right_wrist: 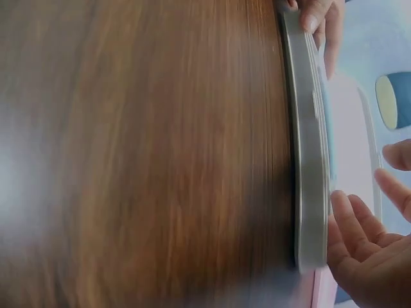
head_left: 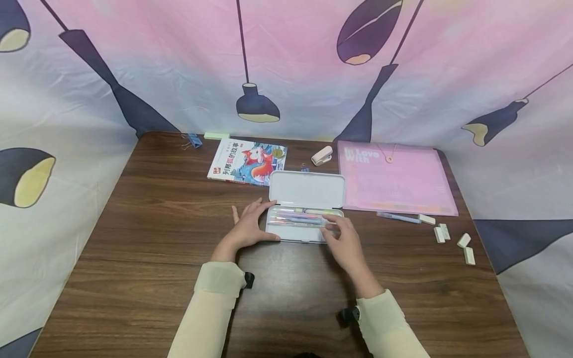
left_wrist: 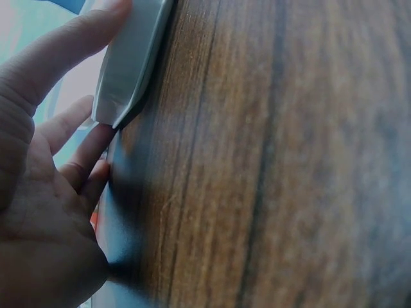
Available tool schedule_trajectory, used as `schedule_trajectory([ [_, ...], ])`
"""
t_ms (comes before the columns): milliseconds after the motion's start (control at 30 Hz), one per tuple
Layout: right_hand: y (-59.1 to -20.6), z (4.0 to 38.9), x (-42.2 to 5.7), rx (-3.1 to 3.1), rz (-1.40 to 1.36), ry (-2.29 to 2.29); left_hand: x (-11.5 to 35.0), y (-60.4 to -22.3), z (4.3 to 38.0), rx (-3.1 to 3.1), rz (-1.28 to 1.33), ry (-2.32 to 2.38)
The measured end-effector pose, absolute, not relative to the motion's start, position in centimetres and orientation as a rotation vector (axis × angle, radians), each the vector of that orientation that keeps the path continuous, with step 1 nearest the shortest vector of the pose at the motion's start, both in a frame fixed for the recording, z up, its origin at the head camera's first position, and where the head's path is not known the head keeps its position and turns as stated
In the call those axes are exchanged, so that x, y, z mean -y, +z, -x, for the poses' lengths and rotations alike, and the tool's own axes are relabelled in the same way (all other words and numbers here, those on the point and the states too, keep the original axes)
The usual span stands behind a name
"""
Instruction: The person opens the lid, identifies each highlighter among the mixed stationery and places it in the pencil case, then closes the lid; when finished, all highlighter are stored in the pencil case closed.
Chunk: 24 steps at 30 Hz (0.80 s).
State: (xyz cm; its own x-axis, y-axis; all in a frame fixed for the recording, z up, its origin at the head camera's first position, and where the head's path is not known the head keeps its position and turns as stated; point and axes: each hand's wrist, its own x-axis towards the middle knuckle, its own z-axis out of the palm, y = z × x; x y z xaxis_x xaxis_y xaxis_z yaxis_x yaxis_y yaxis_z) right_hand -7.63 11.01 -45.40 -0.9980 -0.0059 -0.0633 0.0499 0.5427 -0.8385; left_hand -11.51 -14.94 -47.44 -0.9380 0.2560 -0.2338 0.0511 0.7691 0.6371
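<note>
An open white pencil case (head_left: 301, 233) lies on the table with its lid (head_left: 307, 190) tilted up at the back. Several pens (head_left: 297, 218) lie inside. At the case's left end my left hand (head_left: 246, 229) holds it, thumb at the near corner and index finger at the far one. The left wrist view shows that thumb against the case's side wall (left_wrist: 131, 64). Over the right end hovers my right hand (head_left: 344, 243), fingers loosely bent near the pens' ends. In the right wrist view its fingers are by the case's end and the thumb is apart.
Behind the case lie a picture book (head_left: 248, 161), a pale stapler (head_left: 322, 155) and blue binder clips (head_left: 193, 140). A pink document folder (head_left: 398, 179) fills the back right. Near it are a blue pen (head_left: 398, 217) and several white erasers (head_left: 469, 256). A green strip (head_left: 217, 135) lies at the back edge.
</note>
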Motion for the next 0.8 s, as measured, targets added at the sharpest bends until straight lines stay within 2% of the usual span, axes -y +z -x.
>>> schedule_trajectory([
  [533, -46.7, 8.5, -19.6, -3.037, -0.133, -1.039, 15.0, -47.9, 11.7, -2.676, -0.257, 0.952],
  [800, -46.7, 8.8, -23.8, -3.031, -0.266, -0.736, 14.9, -48.0, 11.7, -2.669, -0.256, 0.961],
])
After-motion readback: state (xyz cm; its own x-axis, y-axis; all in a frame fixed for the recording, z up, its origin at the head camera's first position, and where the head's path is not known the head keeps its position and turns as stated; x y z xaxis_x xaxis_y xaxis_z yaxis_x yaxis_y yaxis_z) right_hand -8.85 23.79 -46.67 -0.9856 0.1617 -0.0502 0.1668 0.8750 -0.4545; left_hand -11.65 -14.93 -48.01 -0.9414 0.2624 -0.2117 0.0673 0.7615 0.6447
